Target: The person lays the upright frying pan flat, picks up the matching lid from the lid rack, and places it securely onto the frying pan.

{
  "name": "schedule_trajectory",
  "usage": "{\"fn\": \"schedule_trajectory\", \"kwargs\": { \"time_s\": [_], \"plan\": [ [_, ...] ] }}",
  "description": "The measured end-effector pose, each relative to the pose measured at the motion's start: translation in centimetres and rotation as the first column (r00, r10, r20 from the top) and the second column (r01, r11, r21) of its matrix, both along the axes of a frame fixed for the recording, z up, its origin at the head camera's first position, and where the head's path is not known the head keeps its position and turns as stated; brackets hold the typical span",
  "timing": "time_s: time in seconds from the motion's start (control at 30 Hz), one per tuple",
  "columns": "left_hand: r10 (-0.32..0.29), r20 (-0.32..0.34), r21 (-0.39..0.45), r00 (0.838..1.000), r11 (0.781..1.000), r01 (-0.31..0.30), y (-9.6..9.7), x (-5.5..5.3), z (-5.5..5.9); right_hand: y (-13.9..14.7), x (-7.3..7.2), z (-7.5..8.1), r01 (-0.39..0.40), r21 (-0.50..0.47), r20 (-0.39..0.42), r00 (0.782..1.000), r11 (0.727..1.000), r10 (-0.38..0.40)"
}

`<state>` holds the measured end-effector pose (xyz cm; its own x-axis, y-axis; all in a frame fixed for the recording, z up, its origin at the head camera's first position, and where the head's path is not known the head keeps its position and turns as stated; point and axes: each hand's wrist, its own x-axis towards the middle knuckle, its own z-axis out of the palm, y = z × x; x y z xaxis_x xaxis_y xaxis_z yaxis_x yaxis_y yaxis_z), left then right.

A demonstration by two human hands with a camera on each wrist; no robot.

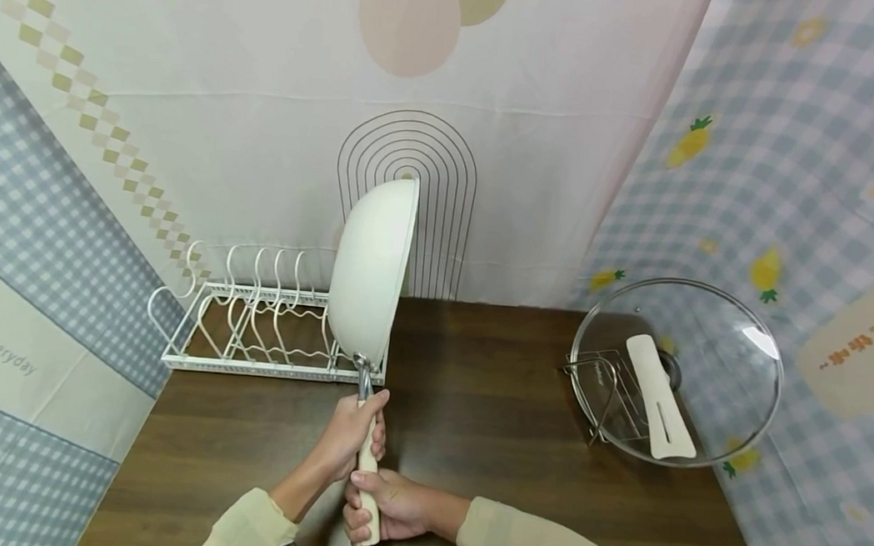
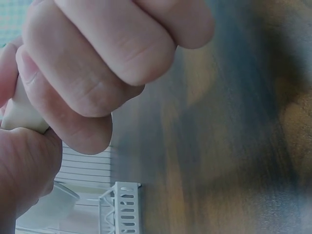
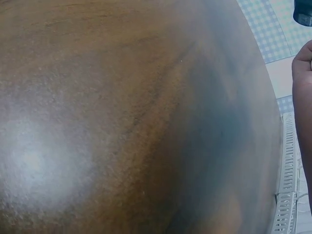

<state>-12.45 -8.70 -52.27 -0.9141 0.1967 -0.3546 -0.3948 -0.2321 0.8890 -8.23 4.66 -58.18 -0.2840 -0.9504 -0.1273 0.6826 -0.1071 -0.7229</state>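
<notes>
A white wok (image 1: 370, 269) with a cream handle is turned on its side, its hollow facing right, at the right end of a white dish rack (image 1: 273, 370). Whether it touches the rack's wires I cannot tell. My left hand (image 1: 352, 435) grips the handle (image 1: 368, 457) just below its metal neck. Lower down, near the handle's end, my right hand (image 1: 392, 508) has its fingers curled round it. In the left wrist view, curled fingers (image 2: 92, 63) cover most of the handle (image 2: 23, 114), with the rack's end (image 2: 126, 209) below.
To the right, a glass lid (image 1: 732, 366) leans in a metal wire stand (image 1: 603, 383). A white spatula-like utensil (image 1: 658, 395) lies in front of the lid. Patterned cloth (image 1: 532, 187) hangs behind the brown wooden table (image 1: 490, 393) and along both sides.
</notes>
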Motion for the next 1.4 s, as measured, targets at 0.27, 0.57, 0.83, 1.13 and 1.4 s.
{"fn": "schedule_trajectory", "kwargs": {
  "time_s": [0.27, 0.57, 0.83, 1.13, 1.4],
  "plan": [
    [0.007, -0.015, -0.02, 1.0, 1.0, -0.007, 0.0, 0.0, 0.6, 0.0, -0.2, 0.2, 0.004, 0.008, -0.013, 1.0, 1.0, -0.004],
    [0.02, -0.033, -0.024, 0.999, 0.999, -0.021, -0.1, -0.1, 1.4, -0.3, -0.5, 0.7, -0.006, -0.013, -0.037, 0.999, 1.0, 0.006],
    [0.012, -0.056, -0.028, 0.998, 1.0, -0.014, -0.4, -0.2, 2.3, -0.5, -1.0, 1.3, -0.015, -0.019, -0.059, 0.998, 1.0, 0.014],
    [0.019, -0.073, -0.024, 0.997, 0.999, -0.021, -0.4, -0.3, 2.9, -0.4, -1.3, 1.7, -0.021, -0.037, -0.074, 0.997, 0.999, 0.018],
    [0.011, -0.091, -0.031, 0.996, 0.999, -0.014, -0.1, -0.5, 3.6, -0.2, -1.7, 2.1, -0.012, -0.045, -0.112, 0.994, 0.999, 0.007]
  ]
}}
